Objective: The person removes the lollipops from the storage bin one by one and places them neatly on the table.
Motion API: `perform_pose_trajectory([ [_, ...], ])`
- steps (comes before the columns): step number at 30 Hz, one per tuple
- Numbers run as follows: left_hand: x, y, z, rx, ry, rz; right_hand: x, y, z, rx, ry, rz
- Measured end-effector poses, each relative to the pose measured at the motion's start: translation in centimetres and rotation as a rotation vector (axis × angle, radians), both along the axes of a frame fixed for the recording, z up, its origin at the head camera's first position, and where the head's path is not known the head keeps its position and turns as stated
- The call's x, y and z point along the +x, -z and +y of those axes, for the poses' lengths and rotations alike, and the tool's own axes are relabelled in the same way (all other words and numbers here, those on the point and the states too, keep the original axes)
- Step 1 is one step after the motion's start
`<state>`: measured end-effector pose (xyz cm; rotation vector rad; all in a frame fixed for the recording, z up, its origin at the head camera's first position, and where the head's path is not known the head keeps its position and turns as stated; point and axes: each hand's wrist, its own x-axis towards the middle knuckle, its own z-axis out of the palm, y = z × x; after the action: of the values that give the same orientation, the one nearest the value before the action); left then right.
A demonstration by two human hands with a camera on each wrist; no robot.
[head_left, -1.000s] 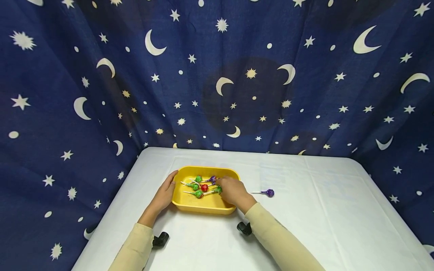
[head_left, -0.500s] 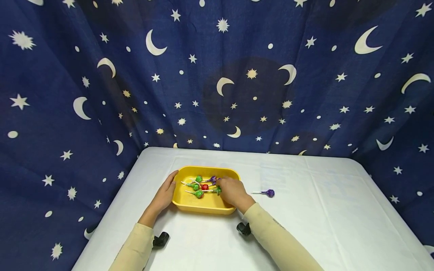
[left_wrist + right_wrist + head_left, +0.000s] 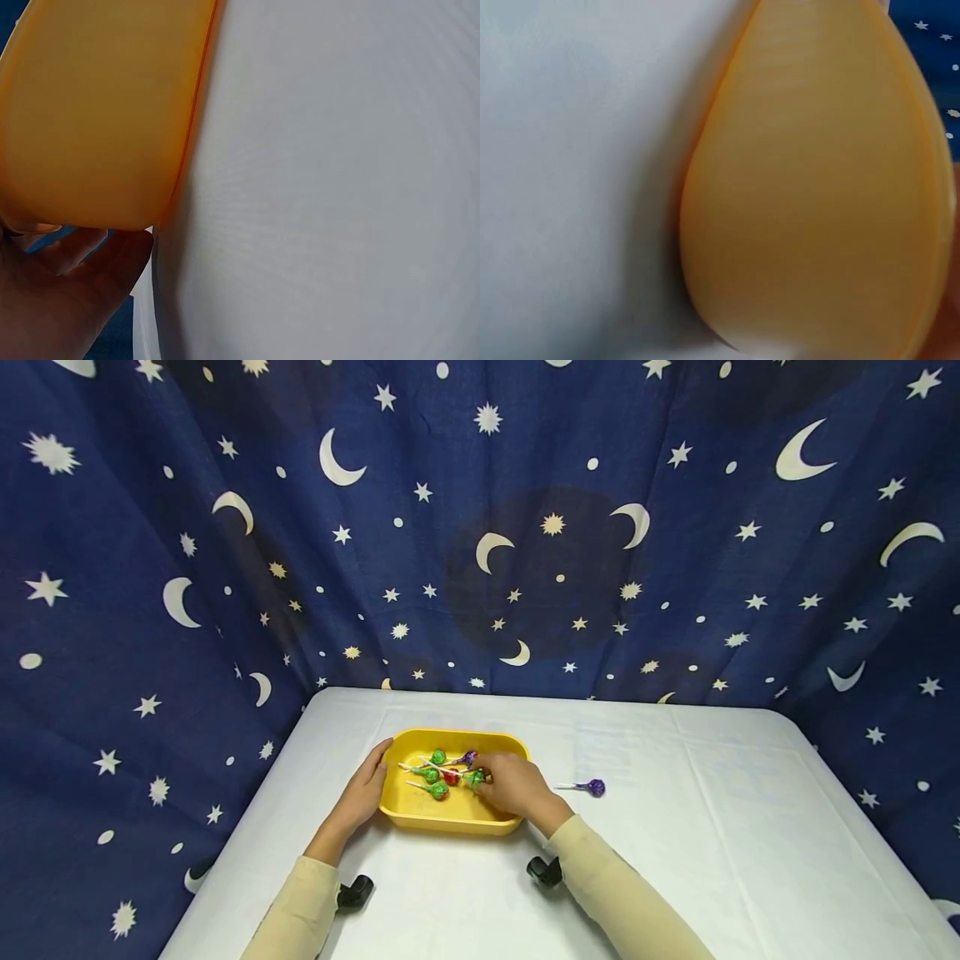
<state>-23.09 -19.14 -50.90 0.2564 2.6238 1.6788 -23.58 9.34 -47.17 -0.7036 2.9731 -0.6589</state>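
A yellow plastic tray (image 3: 450, 823) stands on the table with several wrapped lollipops inside. My left hand (image 3: 365, 789) holds its left end, fingers along the outer wall, as the left wrist view also shows. Reaching over the right end, my right hand (image 3: 517, 785) pinches a green lollipop (image 3: 474, 779) by its wrapped head; its white stick points up and left across a red lollipop (image 3: 451, 777). Left of these lie three more green ones, including the nearest green lollipop (image 3: 438, 791). A purple lollipop (image 3: 469, 758) lies near the back wall. In the right wrist view the tray wall hides my fingers.
Outside the tray, a single purple lollipop (image 3: 596, 787) lies on the white-covered table (image 3: 712, 843) to the right. A dark blue curtain (image 3: 420, 543) with moons and stars hangs behind and at the sides. Black wrist-camera mounts (image 3: 356, 892) show beside the sleeves.
The green lollipop in my right hand has turned and shifted slightly left, its stick now pointing up and left over the red one. My left hand and the tray stay in place.
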Motion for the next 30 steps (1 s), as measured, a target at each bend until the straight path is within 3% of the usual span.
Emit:
perform_pose_trajectory([
  [9,-0.1,0.2,0.2,-0.007,-0.001,0.025,1.1,-0.9,1.3,-0.211,0.001,0.007],
  [17,0.1,0.1,0.2,-0.007,-0.013,0.008,2.0,-1.2,3.3,-0.498,0.026,-0.051],
  [30,-0.1,0.1,0.2,0.006,0.0,-0.028,3.4,-1.1,6.8,-0.637,0.074,0.004],
])
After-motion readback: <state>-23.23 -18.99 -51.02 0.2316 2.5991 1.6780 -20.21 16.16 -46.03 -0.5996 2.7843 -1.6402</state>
